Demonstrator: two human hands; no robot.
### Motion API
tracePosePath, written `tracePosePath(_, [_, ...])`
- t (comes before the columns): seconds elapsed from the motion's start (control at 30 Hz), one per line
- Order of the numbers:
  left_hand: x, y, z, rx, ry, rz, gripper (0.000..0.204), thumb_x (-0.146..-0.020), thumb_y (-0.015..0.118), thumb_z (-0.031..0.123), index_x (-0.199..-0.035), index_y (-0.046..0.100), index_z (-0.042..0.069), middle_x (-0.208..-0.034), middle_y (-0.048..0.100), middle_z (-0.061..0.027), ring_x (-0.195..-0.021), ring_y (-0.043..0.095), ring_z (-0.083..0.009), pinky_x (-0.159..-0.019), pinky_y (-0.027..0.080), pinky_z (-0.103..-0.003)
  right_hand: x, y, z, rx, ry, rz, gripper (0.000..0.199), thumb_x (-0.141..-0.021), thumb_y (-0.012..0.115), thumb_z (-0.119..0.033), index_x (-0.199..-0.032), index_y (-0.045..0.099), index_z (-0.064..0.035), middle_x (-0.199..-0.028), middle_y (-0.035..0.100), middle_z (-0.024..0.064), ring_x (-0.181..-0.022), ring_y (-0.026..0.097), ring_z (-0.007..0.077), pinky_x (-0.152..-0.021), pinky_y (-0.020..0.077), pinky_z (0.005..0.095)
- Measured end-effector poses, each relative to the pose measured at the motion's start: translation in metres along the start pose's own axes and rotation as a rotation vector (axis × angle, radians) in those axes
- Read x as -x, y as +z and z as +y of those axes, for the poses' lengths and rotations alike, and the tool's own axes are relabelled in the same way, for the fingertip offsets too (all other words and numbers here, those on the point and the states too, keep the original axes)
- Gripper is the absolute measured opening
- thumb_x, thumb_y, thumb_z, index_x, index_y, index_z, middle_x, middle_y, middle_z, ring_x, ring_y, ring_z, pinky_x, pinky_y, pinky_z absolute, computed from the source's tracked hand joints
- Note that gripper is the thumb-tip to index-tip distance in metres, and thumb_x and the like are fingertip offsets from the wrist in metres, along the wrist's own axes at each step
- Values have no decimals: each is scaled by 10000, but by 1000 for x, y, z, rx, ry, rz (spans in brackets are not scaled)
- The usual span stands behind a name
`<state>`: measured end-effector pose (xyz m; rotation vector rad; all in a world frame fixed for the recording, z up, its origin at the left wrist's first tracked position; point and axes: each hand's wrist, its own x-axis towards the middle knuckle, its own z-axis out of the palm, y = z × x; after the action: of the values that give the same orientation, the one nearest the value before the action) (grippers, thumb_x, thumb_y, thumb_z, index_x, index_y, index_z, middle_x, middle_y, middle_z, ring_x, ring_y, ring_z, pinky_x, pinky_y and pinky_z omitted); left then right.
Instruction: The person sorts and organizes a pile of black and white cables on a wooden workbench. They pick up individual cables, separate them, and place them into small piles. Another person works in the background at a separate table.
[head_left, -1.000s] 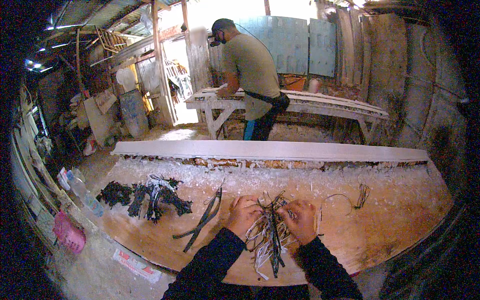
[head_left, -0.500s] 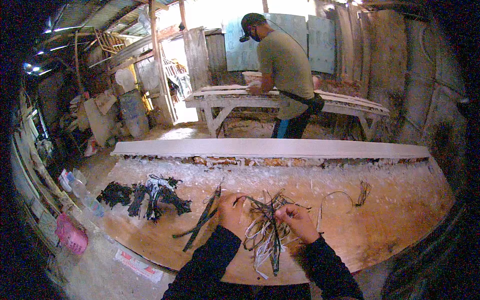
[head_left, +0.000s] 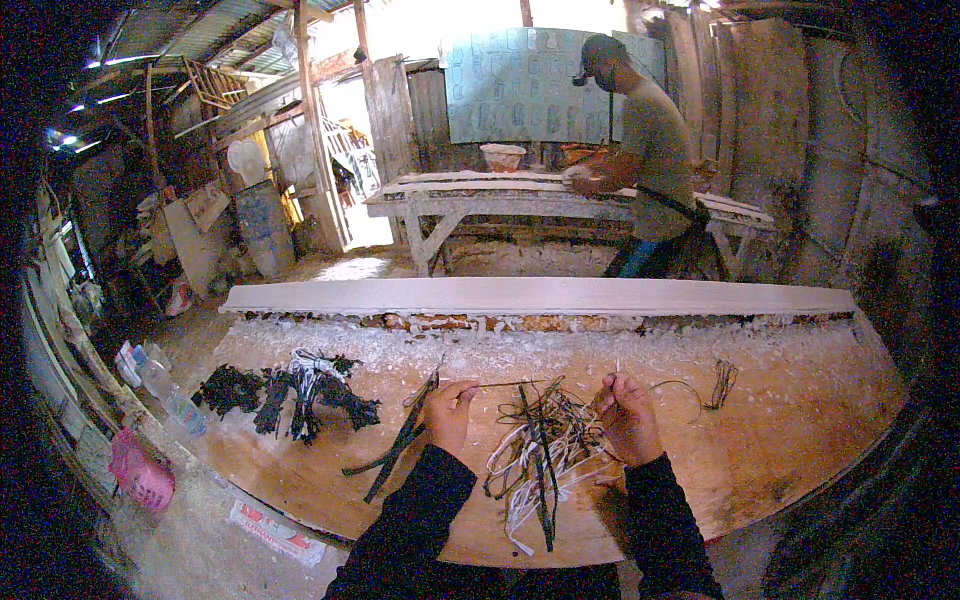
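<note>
On the wooden board (head_left: 740, 470), a tangled pile of black, white and brownish cords (head_left: 560, 440) lies between my hands. My left hand (head_left: 448, 415) is closed, pinching a thin dark cord (head_left: 508, 383) that runs rightward above the pile. At the pile's right edge, my right hand (head_left: 628, 418) has its fingertips pinched together; what they hold is too small to make out. Long black strips (head_left: 397, 460) lie just left of my left hand. Another dark strip (head_left: 543, 480) stretches down over the pile.
Dark bundles (head_left: 235, 388) and a black-and-white bundle (head_left: 318, 395) lie on the board's left. A loose coil (head_left: 722, 385) sits at right. A white raised ledge (head_left: 540, 297) borders the far side. Beyond, a person (head_left: 655, 150) works at a long white bench (head_left: 480, 203). A pink basket (head_left: 140, 470) stands at lower left.
My hands have moved apart, the right one away from the pile's middle, and the dark cord now extends from my left hand. The person behind has moved to the right.
</note>
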<state>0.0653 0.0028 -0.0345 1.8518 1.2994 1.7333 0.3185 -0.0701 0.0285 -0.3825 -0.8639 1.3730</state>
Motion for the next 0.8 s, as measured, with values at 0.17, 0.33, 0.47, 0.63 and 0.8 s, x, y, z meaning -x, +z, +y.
tracePosePath(0.17, [5,13,-35,181,-139,18,117,-736,632,101,-827,651,29,-756,625,-93,-689,585,-214,-649,443,-274,4,8,-5,-17,-62,40,224,-850,532,-158,-1032,523,-28,-760,550,20,-680,505,127,-655,416,247])
tracePosePath(0.33, [6,11,-32,44,-265,-247,135,-733,656,124,-824,648,25,-775,613,-58,-688,553,-151,-663,432,-245,1,7,2,42,-141,30,253,-838,550,-154,-1059,513,-38,-802,562,26,-729,535,138,-676,435,261])
tracePosePath(0.47, [13,3,16,302,-452,-407,170,-762,648,146,-867,631,14,-808,610,-23,-694,536,-110,-665,427,-228,3,5,13,176,-19,42,185,-822,567,-148,-982,534,-60,-815,578,28,-734,545,140,-688,440,272])
tracePosePath(0.63, [22,10,51,608,-628,-531,148,-777,637,144,-881,615,40,-779,593,-1,-678,525,-97,-652,420,-220,13,23,29,335,258,48,79,-794,603,-145,-809,563,-78,-756,571,4,-684,529,97,-641,413,227])
tracePosePath(0.8, [28,19,49,673,-602,-624,114,-787,630,150,-811,590,45,-705,557,32,-611,468,-41,-559,366,-183,20,34,35,313,313,92,68,-768,625,-103,-787,566,-74,-704,550,-29,-644,504,64,-596,388,189])
